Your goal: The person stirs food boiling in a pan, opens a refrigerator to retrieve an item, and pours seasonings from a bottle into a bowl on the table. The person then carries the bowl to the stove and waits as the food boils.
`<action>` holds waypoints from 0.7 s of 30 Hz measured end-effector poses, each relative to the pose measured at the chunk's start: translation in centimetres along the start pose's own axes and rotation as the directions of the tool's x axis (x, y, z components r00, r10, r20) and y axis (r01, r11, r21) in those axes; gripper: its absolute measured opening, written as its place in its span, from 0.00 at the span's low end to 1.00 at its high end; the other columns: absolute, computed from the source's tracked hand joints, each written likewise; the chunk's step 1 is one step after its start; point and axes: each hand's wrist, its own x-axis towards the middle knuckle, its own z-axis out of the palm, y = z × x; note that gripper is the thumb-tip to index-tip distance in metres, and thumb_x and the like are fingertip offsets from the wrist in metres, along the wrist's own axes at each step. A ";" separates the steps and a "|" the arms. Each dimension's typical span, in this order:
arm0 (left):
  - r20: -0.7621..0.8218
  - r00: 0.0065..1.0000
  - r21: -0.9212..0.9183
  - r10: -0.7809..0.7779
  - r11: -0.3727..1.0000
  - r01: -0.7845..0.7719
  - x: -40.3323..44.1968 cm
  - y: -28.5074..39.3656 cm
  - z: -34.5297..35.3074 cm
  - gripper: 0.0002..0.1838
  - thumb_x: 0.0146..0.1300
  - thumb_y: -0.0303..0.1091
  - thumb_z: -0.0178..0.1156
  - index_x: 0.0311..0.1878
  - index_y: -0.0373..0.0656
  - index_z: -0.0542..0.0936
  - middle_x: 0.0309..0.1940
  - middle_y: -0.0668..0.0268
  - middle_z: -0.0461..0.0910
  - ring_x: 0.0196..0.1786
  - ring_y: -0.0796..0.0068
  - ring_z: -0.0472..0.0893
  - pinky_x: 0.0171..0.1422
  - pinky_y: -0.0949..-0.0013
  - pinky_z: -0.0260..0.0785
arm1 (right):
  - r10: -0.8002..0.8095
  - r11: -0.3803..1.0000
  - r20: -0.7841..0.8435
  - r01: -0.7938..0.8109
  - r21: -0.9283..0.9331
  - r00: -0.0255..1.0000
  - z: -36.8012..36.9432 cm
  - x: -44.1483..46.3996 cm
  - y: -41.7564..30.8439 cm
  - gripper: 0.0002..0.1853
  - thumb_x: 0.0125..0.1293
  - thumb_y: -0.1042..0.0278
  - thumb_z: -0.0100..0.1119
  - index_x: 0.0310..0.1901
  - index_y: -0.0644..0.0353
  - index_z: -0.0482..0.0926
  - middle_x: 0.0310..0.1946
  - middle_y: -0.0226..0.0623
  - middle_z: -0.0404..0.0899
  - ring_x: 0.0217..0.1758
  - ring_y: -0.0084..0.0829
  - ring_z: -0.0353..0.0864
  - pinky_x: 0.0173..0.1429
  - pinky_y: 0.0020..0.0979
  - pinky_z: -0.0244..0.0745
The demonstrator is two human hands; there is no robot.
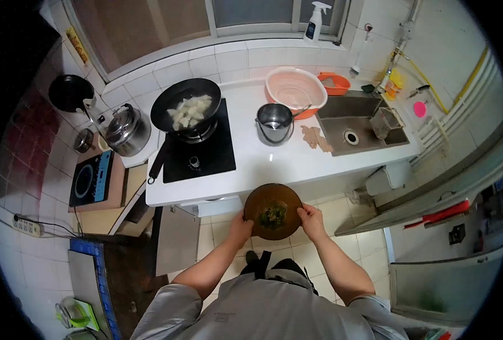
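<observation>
Between my two hands is a brown bowl [251, 199] with dark green chopped bits [273, 216] at its bottom. My left hand [241, 228] grips the rim on its left side, and my right hand [311, 221] grips the right side. The bowl is in front of my body, just off the counter's front edge and above the tiled floor. Ahead and to the left, a black wok [166, 107] holding pale, chunky food [190, 112] sits on the black cooktop [206, 161]. Its handle points toward the front left.
A metal pot [274, 116] with a utensil in it stands on the white counter [268, 164]. Behind it is a pink basin [294, 85], with a sink [342, 122] to the right. A kettle [128, 133] and an induction cooker [91, 178] are at left. A spray bottle [315, 25] stands on the sill.
</observation>
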 end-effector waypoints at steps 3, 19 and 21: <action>-0.026 0.997 -0.050 -0.075 0.996 0.073 4.3 1.3 -0.2 0.21 0.60 0.20 0.47 0.59 0.39 0.70 0.49 0.61 0.77 0.46 0.67 0.78 0.48 0.65 0.74 | 0.080 0.992 0.008 -0.081 0.098 0.997 0.9 4.6 -3.8 0.14 0.68 0.72 0.52 0.52 0.69 0.77 0.35 0.35 0.81 0.35 0.24 0.77 0.37 0.26 0.75; -0.287 0.929 -0.181 -0.232 0.966 0.186 14.2 8.6 2.1 0.20 0.65 0.20 0.46 0.60 0.43 0.67 0.50 0.61 0.76 0.48 0.66 0.80 0.46 0.62 0.80 | 0.048 0.973 0.209 0.001 -0.231 0.977 1.7 22.5 -5.7 0.16 0.63 0.66 0.57 0.46 0.70 0.79 0.31 0.37 0.81 0.28 0.26 0.77 0.35 0.27 0.74; -0.257 0.948 -0.204 -0.189 0.969 0.138 15.0 7.3 1.2 0.19 0.64 0.20 0.46 0.59 0.43 0.68 0.49 0.61 0.77 0.47 0.67 0.81 0.46 0.62 0.80 | 0.141 0.982 0.249 -0.104 -0.157 0.958 1.5 23.6 -5.3 0.17 0.63 0.64 0.57 0.48 0.69 0.79 0.32 0.37 0.81 0.29 0.25 0.77 0.35 0.26 0.74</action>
